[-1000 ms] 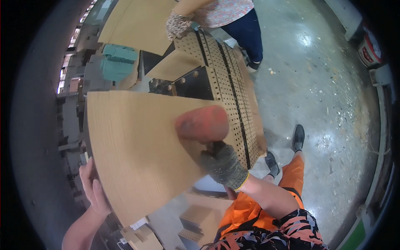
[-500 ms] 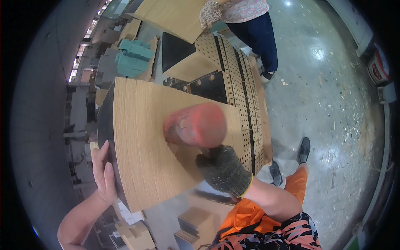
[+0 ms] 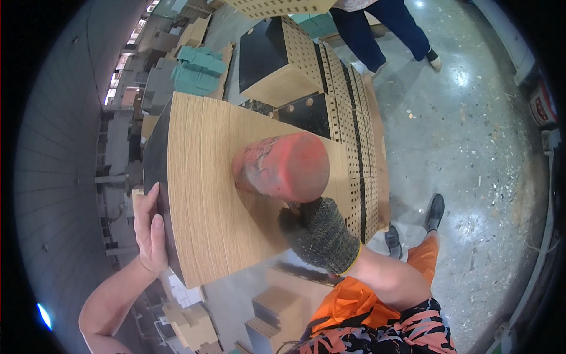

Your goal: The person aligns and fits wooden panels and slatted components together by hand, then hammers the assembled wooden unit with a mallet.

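A large wood-grain panel (image 3: 218,177) with a dark edge lies in front of me. My left hand (image 3: 150,230) is bare and grips its left edge with fingers laid flat along the dark side. My right hand (image 3: 318,236) wears a dark knitted glove and is closed on the handle of a worn red mallet (image 3: 283,165), whose round head rests on or just over the middle of the panel.
Stacked perforated boards (image 3: 354,135) and dark panels (image 3: 265,53) stand behind the panel. Another person (image 3: 383,29) in dark trousers stands at the top on the concrete floor (image 3: 471,147). Green crates (image 3: 200,71) and cardboard pieces (image 3: 188,318) lie at the left and below.
The panel has come closer and lower in view. My left hand slid up its left edge. The mallet head stays over the panel's middle, and the other person moved toward the top.
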